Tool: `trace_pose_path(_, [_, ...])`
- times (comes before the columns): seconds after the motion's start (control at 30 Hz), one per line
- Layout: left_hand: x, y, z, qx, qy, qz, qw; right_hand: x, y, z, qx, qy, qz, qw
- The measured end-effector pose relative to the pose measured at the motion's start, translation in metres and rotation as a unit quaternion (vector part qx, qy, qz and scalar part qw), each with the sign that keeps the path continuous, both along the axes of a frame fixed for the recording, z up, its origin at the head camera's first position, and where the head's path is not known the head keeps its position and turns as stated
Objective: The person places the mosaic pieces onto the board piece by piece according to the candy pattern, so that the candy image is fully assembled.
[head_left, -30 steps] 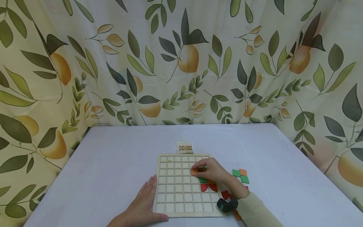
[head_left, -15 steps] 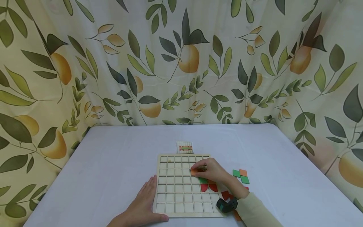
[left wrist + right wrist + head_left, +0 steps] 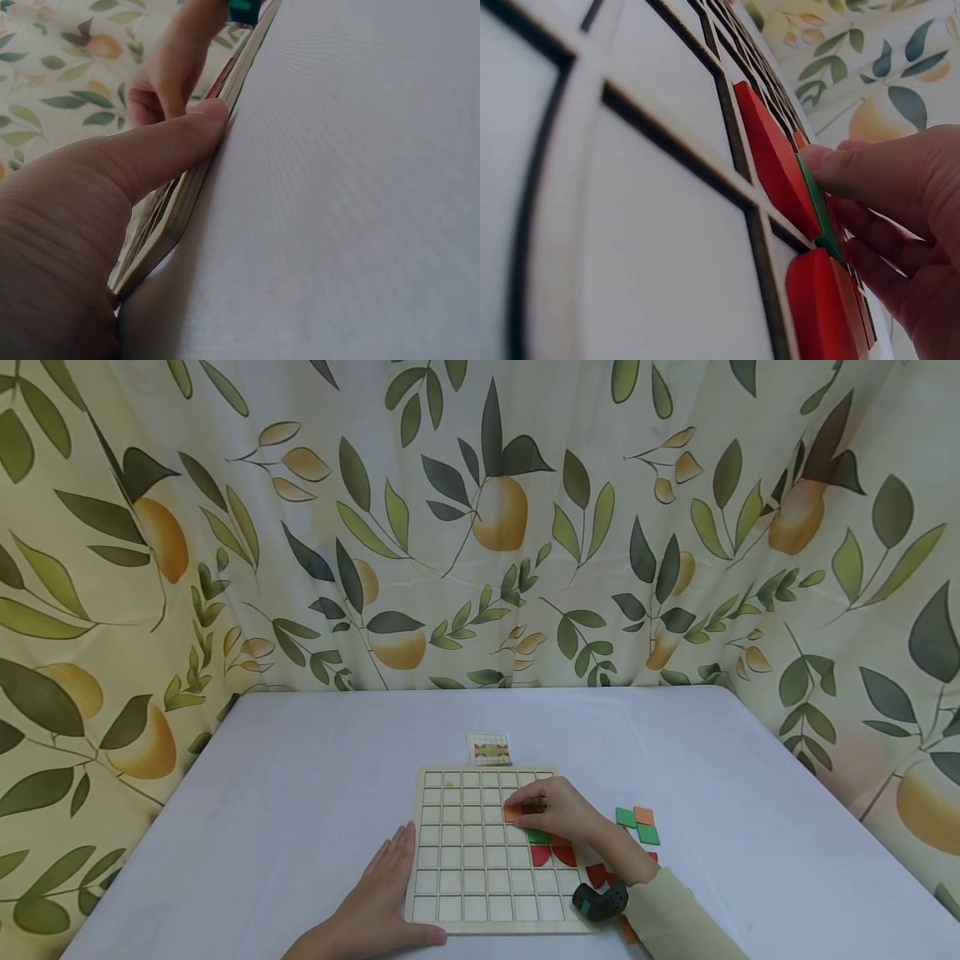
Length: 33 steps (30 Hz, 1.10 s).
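Note:
A wooden grid board (image 3: pixel 502 928) lies on the white table, its squares bordered by raised strips. My right hand (image 3: pixel 558 814) is over its right half, thumb and fingertips pinching a small orange square tile (image 3: pixel 512 815) at a grid square. Under and beside that hand, a green tile (image 3: pixel 537 836) and red rounded pieces (image 3: pixel 540 856) sit in the grid; the palm hides others. The right wrist view shows the thumb close against a green tile (image 3: pixel 821 202), beyond a red piece (image 3: pixel 774 157). My left hand (image 3: pixel 375 893) rests along the board's left edge, fingers straight, thumb on its near edge.
Behind the board lies a small pattern card (image 3: pixel 488 750) with a red, orange and green design. Loose green tiles (image 3: pixel 648 834), an orange tile (image 3: pixel 643 816) and red pieces (image 3: pixel 596 875) lie right of the board, partly behind my right forearm. A leaf-print curtain (image 3: pixel 480 610) hangs behind the table.

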<state>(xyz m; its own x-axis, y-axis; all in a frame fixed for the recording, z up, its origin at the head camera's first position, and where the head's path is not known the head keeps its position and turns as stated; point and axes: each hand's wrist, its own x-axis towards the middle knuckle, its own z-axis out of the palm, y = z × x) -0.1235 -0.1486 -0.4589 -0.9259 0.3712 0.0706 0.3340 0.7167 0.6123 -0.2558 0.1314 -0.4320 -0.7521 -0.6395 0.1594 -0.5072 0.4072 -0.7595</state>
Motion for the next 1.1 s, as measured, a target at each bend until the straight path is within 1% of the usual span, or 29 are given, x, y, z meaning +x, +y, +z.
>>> trace_pose_path(0.23, [0.000, 0.000, 0.002, -0.010, -0.013, 0.005, 0.9998, 0.000, 0.002, -0.001, 0.010, -0.005, -0.010, 1.000])
trace_pose_path(0.4, [0.000, -0.001, 0.002, -0.013, -0.010, 0.004, 0.9998, 0.001, 0.007, 0.000, 0.007, -0.014, -0.026, 1.000])
trace_pose_path(0.53, [0.000, -0.001, 0.000, -0.014, -0.005, 0.005, 0.9999, 0.002, 0.018, 0.000, 0.029, 0.011, -0.037, 0.999])
trace_pose_path(0.63, [-0.001, 0.000, 0.000, -0.019, -0.002, 0.006, 0.9998, 0.004, 0.026, 0.001, 0.042, 0.020, -0.058, 0.997])
trace_pose_path(0.8, [-0.001, 0.001, 0.000, -0.019, -0.007, 0.008, 0.9998, 0.008, 0.037, 0.005, 0.052, 0.015, -0.106, 0.993])
trace_pose_path(0.87, [-0.001, 0.001, 0.000, -0.017, -0.008, 0.008, 0.9998, 0.009, 0.041, 0.006, 0.058, 0.016, -0.116, 0.991])
trace_pose_path(1.1, [0.000, 0.001, 0.001, -0.015, -0.008, 0.008, 0.9998, 0.010, 0.053, 0.004, 0.073, 0.016, -0.129, 0.989])
